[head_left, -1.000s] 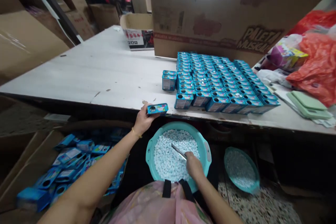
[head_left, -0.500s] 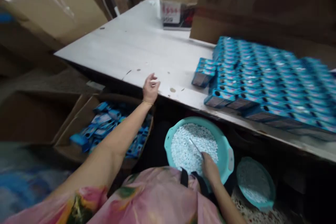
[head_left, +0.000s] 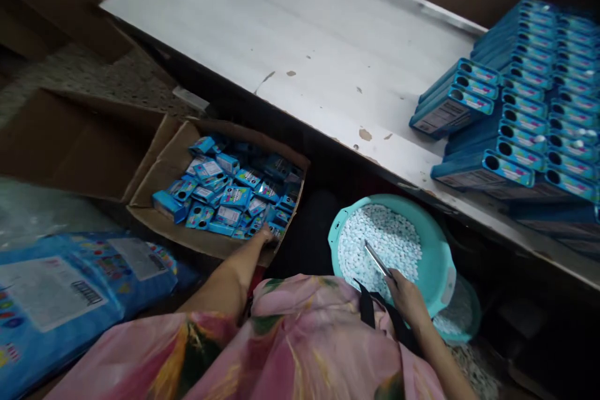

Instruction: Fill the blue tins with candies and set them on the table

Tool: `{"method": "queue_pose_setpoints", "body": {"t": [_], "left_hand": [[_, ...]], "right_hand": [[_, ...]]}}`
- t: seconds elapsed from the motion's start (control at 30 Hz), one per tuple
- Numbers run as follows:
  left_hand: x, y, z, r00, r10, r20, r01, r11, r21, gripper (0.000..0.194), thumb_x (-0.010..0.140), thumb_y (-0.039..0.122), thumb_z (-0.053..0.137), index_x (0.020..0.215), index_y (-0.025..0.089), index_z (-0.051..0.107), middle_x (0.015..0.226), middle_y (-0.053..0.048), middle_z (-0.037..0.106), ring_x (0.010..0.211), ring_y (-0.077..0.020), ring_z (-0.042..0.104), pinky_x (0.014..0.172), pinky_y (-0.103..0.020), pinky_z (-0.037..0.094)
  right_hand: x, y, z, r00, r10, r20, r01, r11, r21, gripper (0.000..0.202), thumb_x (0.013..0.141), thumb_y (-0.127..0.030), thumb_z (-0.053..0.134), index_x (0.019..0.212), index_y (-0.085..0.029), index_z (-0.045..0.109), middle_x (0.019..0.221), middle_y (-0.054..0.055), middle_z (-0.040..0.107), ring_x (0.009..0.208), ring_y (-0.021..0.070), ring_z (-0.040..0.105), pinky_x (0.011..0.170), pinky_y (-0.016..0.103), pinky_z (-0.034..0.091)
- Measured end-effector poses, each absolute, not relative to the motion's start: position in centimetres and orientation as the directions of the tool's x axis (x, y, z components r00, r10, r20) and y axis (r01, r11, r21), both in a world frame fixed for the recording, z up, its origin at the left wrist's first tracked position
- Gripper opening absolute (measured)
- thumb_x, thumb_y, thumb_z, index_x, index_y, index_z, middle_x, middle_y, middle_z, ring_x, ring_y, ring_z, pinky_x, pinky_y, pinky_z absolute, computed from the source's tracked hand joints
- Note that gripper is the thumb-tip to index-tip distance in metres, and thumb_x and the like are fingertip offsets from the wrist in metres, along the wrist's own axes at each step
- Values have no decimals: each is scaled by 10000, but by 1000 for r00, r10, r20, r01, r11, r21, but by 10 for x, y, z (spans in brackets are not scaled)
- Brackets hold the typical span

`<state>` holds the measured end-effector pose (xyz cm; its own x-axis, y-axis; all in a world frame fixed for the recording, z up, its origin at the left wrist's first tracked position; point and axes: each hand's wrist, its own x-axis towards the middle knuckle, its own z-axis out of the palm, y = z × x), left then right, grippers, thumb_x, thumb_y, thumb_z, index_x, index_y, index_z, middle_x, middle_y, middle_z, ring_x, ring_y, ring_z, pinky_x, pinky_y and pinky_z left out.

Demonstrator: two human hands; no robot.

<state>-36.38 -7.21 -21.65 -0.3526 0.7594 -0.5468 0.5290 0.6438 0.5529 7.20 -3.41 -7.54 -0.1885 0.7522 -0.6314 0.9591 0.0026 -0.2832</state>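
Note:
My left hand (head_left: 266, 235) is down at the near right edge of an open cardboard box (head_left: 162, 219). Small blue printed cartons (head_left: 234, 197) lie jumbled in that box. The fingers point in among the cartons and are mostly hidden, so their grip does not show. My right hand (head_left: 404, 294) is closed around a slim metal tool (head_left: 376, 257), perhaps a spoon or scoop. Its far end rests in small pale blue-white pieces (head_left: 375, 225), which fill much of a turquoise basin (head_left: 438, 250) in front of me.
A white table (head_left: 304, 31) with chipped paint runs across the front. Rows of upright blue cartons (head_left: 525, 106) stand on its right side. A second turquoise basin (head_left: 462, 319) sits lower, partly behind the first. Large blue printed bags (head_left: 112, 281) lie at the left.
My left hand has gone from the table's edge down into the box of cartons. My right hand still holds the metal tool in the basin. The view has tilted down and left.

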Motion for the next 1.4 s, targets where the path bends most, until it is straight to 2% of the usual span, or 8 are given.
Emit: {"method": "queue_pose_setpoints", "body": {"t": [0.13,0.27,0.47,0.57,0.77,0.9,1.1,1.4], "left_hand": [[-360,-64,-222,-428,663,-614,528,735,425,393,524,267,753,826,111,557,856,-116,635,840,-276,610,680,-378,462],[-384,-55,-190,-464,703,-540,541,707,456,510,541,272,727,991,131,533,1032,-140,601,1027,-288,547,836,-391,432],[-399,-50,-48,-424,904,-45,627,330,706,645,682,406,612,1244,184,385,1157,-79,525,1059,-232,516,921,-358,406],[-373,-41,9,-272,962,20,706,185,684,642,716,370,572,1299,229,344,1202,-68,500,1053,-231,521,927,-361,408],[-301,-33,16,36,999,-38,828,-8,561,467,746,305,498,1211,278,467,1352,-71,374,1181,-272,449,962,-400,397],[-278,-43,20,188,975,-123,834,-92,544,324,773,307,478,1092,287,528,1386,-52,340,1170,-259,469,959,-390,413],[-283,-41,40,567,779,-266,706,-294,644,677,670,282,638,1285,260,355,1419,-92,240,1273,-287,325,1020,-434,339],[-273,-37,33,667,709,-229,629,-371,683,549,725,206,579,1240,246,390,1388,-111,302,1263,-258,344,1022,-426,335]], "right_hand": [[70,-39,-68,-163,767,-621,950,-48,-309,429,850,-371,264,1142,-171,507,1045,119,642,966,234,601,826,319,425],[84,-40,-71,-180,793,-583,918,-77,-388,472,807,-351,291,1188,-149,485,1104,118,619,987,219,593,844,307,438],[109,-33,-95,-116,820,-560,895,-158,-417,449,783,-385,337,1125,-162,523,925,86,667,857,222,619,788,324,460],[103,-26,-89,-118,842,-526,902,-131,-411,438,831,-347,290,1149,-137,506,921,88,655,855,208,609,785,308,450],[84,-2,-55,54,933,-356,998,-66,-22,448,847,-102,273,1267,-118,427,1142,147,549,968,202,552,794,295,414],[72,-1,-55,8,935,-355,996,23,85,421,849,-79,265,1219,-96,464,1141,196,510,985,244,507,730,330,436],[51,-20,-74,-107,871,-479,993,72,-90,371,841,-56,267,1060,-75,566,1033,172,569,949,216,521,757,302,422],[53,-22,-88,-282,792,-542,912,45,-408,382,739,-66,460,1043,-201,648,1054,68,643,970,186,562,797,253,409]]}}
